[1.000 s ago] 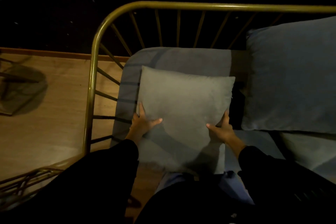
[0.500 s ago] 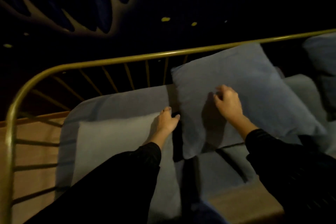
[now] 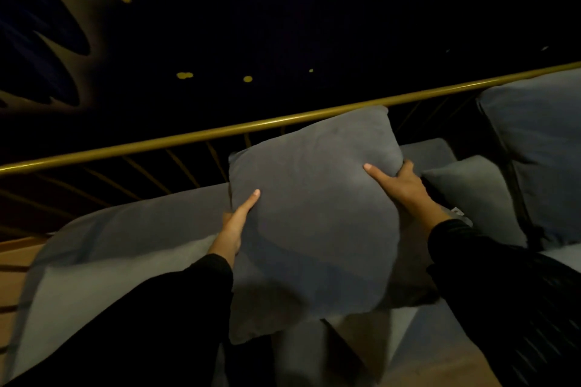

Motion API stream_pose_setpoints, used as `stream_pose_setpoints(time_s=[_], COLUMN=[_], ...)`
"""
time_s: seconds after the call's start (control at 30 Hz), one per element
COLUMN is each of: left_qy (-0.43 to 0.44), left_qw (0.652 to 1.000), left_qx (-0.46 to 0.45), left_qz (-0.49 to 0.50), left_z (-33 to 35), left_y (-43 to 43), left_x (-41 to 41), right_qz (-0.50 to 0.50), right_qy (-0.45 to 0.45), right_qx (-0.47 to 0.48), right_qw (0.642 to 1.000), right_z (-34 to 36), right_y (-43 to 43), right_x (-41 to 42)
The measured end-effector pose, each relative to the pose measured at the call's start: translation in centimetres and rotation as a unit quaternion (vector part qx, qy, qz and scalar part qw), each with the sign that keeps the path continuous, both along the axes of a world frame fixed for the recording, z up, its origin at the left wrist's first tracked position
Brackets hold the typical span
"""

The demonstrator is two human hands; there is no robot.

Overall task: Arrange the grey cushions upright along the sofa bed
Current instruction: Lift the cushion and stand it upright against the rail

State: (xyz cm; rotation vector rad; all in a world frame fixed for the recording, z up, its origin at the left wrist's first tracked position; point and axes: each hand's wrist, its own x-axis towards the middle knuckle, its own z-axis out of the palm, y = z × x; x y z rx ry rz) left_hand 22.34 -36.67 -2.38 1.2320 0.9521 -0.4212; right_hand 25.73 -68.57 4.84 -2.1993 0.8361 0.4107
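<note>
The sofa bed (image 3: 132, 229) spans the lower frame; grey cushions (image 3: 481, 195) lie at right, a paler one (image 3: 94, 292) lower left.

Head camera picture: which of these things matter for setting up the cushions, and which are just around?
Part of the job:
- large square grey fabric cushion, gripped by left hand and right hand
- smaller grey cushion beside it
- big grey cushion far right
- curved brass metal rail
- grey sofa mattress

Just around:
- wooden floor
</note>
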Motion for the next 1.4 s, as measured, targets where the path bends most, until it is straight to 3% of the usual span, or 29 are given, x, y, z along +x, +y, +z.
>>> stream_pose_setpoints(time_s=[0.1, 0.27, 0.5, 0.8, 0.97, 1.17, 1.4], left_qy=[0.004, -0.029, -0.090, -0.253, -0.292, -0.270, -0.200], left_qw=[0.998, 0.998, 0.993, 0.959, 0.947, 0.953, 0.973], left_qx=[-0.048, -0.044, -0.014, 0.064, 0.111, 0.100, 0.017], left_qz=[0.030, 0.041, 0.071, 0.106, 0.077, 0.092, 0.114], left_z=[0.8, 3.9, 9.3, 17.8, 20.7, 18.4, 10.0], left_y=[-0.3, -0.4, 3.4, 19.5, 30.3, 39.7, 44.4], left_x=[-0.3, -1.6, -5.9, -9.5, -8.9, -8.1, -8.3], right_qz=[0.004, -0.034, 0.023, 0.070, 0.124, 0.152, 0.117], right_qy=[-0.012, -0.087, -0.178, -0.221, -0.243, -0.231, -0.139], right_qx=[0.027, 0.138, 0.224, 0.336, 0.363, 0.386, 0.364], right_qw=[1.000, 0.986, 0.958, 0.913, 0.891, 0.880, 0.913], right_z=[-0.6, 1.7, 6.0, 9.0, 10.6, 8.3, 0.4], right_y=[-0.9, -1.3, 2.5, 17.3, 27.5, 37.2, 42.3], right_x=[-0.9, -3.3, -4.4, -4.9, -3.5, -2.4, -4.5])
